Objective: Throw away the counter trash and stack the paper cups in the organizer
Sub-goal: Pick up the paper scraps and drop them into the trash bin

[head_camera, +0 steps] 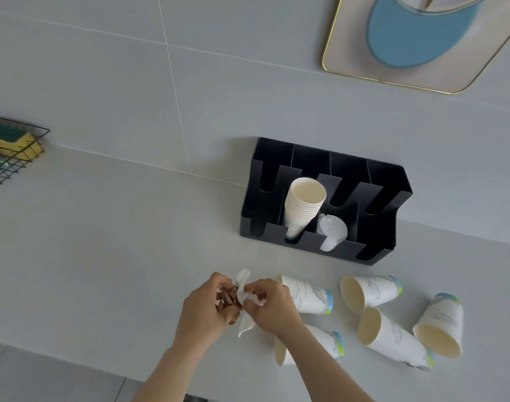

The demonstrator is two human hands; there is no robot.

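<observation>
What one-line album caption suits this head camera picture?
Both hands, left hand and right hand, bunch up crumpled trash beside loose paper cups, cup organizer behind.

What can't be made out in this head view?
- Brown scraps: mostly hidden by the left hand and right hand; what they are is unclear.
- Fifth loose cup: part hidden by the right forearm.
- Tray: cut off by the top edge.
- Cup print: too small to read.
</observation>
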